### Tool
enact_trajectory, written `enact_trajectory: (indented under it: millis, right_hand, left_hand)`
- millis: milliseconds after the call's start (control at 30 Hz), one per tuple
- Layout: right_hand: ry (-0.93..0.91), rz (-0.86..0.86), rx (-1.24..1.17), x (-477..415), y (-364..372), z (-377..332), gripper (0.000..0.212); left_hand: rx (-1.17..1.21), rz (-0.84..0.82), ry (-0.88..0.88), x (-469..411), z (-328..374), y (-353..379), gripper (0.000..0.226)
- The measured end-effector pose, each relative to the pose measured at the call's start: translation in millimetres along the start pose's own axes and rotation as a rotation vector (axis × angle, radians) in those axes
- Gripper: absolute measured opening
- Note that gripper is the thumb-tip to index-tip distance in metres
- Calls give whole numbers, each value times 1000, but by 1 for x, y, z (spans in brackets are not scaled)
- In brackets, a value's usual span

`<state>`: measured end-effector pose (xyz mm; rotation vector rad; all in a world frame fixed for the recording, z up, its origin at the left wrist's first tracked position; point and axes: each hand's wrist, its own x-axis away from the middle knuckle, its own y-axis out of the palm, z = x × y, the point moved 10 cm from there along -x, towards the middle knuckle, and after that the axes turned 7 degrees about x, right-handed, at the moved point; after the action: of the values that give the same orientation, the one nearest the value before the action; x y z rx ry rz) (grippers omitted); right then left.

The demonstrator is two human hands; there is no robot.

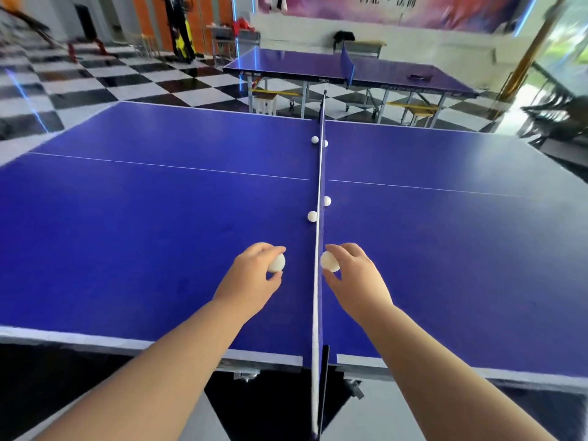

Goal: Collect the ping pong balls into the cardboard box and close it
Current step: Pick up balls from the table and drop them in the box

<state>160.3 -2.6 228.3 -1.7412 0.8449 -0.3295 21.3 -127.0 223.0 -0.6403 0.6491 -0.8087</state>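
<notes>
1. Left hand pinches ball 1, right hand pinches ball 2, thumb+fingers curled round. One hand per side of net, prob so neither reaches over.
2. Ball 3, ball 4 sit against net.
3. Ball 5, ball 6 same, far end. Cardboard box not in view.

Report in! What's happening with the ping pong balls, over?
Left hand grips one ball, right hand grips a second ball. Four loose balls on table beside net. Cardboard box not in sight. Net between hands.

You face a hall with a black-and-white checkered floor, a far blue table ahead, and a colourful mural behind it.
</notes>
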Motion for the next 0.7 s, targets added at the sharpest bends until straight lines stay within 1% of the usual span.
enact_trajectory:
  millis: [167,300,400,533,700]
  right_hand:
    - [-198,1,-43,33,-19,-70,45]
    - [-338,-25,-101,70,-19,-122,47]
    - [-465,-81,-114,104,-5,-171,49]
    - [-581,-150,-162,147,16,-241,48]
    - [-715,-246,-185,203,53,-339,49]
  left_hand:
    - [0,115,-45,64,12,-60,48]
    - [-35,227,-175,133,5,-101,50]
    - [-56,304,-252,192,-3,-128,49]
    - [-61,400,-364,273,-26,-171,45]
    - [-69,544,-530,380,-77,-232,47]
